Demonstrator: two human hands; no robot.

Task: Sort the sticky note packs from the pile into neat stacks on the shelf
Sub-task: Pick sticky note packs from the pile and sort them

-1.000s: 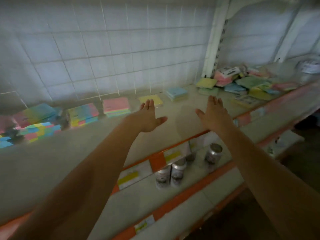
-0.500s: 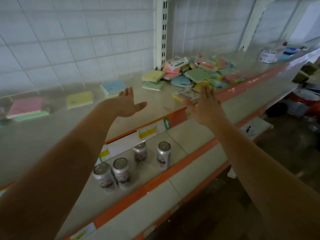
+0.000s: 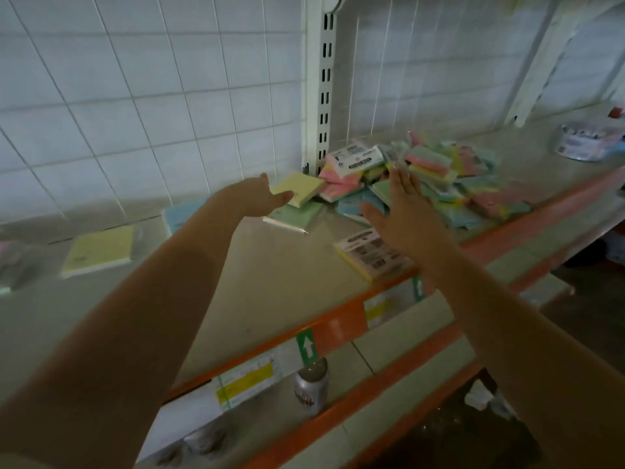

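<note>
A loose pile of pastel sticky note packs [image 3: 449, 187] lies on the top shelf [image 3: 270, 272] by the white upright. My left hand [image 3: 257, 198] reaches forward with fingers straight, its thumb and fingertips at the left edge of a yellow pack [image 3: 299, 189] that rests on the pile's left end. A green pack [image 3: 297, 216] lies just below it. My right hand [image 3: 402, 214] hovers flat over the near left part of the pile and holds nothing. A pack with its printed label up [image 3: 372, 255] lies by the shelf's front edge under my right wrist.
Left on the shelf sit a yellow stack [image 3: 101, 248] and a blue stack [image 3: 182, 214]. A slotted white upright [image 3: 325, 82] stands behind the pile. A round container [image 3: 588, 143] is far right. A can [image 3: 311, 387] stands on the lower shelf, behind orange edge rails.
The view has swung right and closer to the pile. Both hands have moved forward: the left has reached the yellow pack, the right is over the pile.
</note>
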